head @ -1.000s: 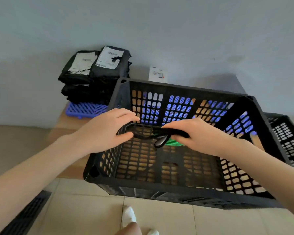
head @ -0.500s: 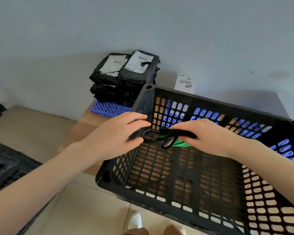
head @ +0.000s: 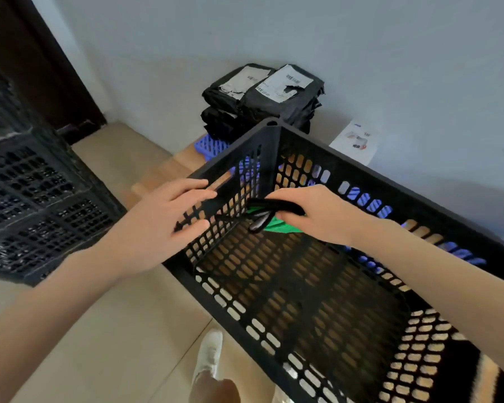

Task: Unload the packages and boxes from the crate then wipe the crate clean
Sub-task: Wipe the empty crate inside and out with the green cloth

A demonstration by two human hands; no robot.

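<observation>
A black slotted plastic crate (head: 309,289) fills the middle and right of the view, with nothing lying on its floor. My left hand (head: 160,225) grips the crate's left end wall, fingers over the rim and thumb on the outer face. My right hand (head: 317,216) is inside the crate near that wall and holds a green cloth (head: 277,223) with a black strap on top. A stack of black packages (head: 262,97) with white labels lies on a blue pallet (head: 213,145) against the wall behind the crate.
More black crates (head: 32,199) are stacked on the left, with a dark door behind them. A white leaflet (head: 355,142) leans on the wall at the back right. A wooden board lies under the crate, and my white shoe (head: 208,356) stands on the tiled floor below.
The view has swung left, so the crate now sits to the right and the stacked crates appear. Both hands keep their hold on the crate wall and the cloth.
</observation>
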